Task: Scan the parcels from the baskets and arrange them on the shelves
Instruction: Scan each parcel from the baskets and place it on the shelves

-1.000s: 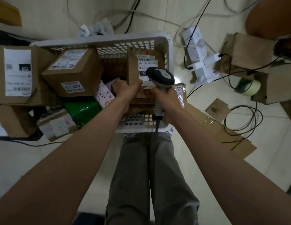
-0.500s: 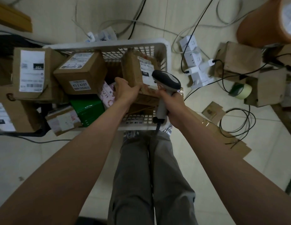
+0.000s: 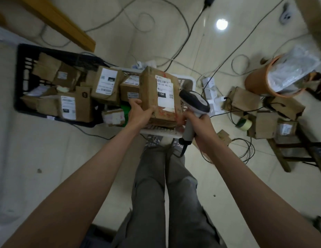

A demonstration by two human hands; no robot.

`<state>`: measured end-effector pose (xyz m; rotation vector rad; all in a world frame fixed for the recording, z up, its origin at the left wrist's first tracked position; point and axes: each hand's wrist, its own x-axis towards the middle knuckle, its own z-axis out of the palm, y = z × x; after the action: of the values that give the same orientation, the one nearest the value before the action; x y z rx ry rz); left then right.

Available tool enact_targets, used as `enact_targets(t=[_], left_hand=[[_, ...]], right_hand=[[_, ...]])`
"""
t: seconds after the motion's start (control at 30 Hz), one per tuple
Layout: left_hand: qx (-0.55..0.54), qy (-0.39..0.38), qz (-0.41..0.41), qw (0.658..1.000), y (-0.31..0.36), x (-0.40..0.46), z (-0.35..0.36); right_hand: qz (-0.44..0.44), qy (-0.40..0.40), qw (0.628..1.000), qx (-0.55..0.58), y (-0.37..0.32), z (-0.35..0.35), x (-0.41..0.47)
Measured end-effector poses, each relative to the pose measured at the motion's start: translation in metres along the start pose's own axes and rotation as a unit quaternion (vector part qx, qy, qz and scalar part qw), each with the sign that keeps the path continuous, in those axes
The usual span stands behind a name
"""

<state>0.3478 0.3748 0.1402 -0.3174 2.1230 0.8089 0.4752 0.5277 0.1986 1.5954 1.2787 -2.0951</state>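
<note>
My left hand (image 3: 139,114) grips the near left corner of a brown cardboard parcel (image 3: 149,93) with a white shipping label marked 15H. The parcel is lifted above the white basket (image 3: 161,131), label facing up. My right hand (image 3: 199,125) holds a grey and black barcode scanner (image 3: 193,102) by its handle, with the scanner head just right of the label. Several more labelled parcels (image 3: 106,85) lie in the white basket and in a black basket (image 3: 23,68) to the left.
Cables and white power strips (image 3: 209,90) cross the floor behind the baskets. To the right stand brown boxes (image 3: 244,99), a roll of tape (image 3: 244,124) and an orange bin (image 3: 258,81) lined with plastic. A wooden plank (image 3: 54,20) lies at the far left. My legs stand below the basket.
My left hand has lifted the 15H parcel up out of the white basket. The view has pulled back and shifted, so the black basket on the left now shows.
</note>
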Motion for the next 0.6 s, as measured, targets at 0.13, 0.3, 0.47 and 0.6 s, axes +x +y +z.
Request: enact_targets(t=[0.13,0.3,0.47,0.6], left_hand=[[-0.043,0.004,0.003,0.999,0.003,-0.059,-0.05],[-0.139,-0.015,0.004,0.99,-0.005,-0.132,-0.109],[-0.2,0.012,0.024,0.979,-0.039,-0.181,-0.17],[-0.261,0.042,0.026,0.964,-0.08,-0.217,-0.232]], right_hand=[[-0.033,-0.031,0.998,-0.051,-0.038,0.02,-0.068],[-0.076,-0.095,0.989,-0.081,-0.071,0.055,-0.148],[-0.142,-0.106,0.963,-0.204,-0.082,0.113,-0.213],[-0.174,-0.167,0.933,-0.267,-0.083,0.184,-0.255]])
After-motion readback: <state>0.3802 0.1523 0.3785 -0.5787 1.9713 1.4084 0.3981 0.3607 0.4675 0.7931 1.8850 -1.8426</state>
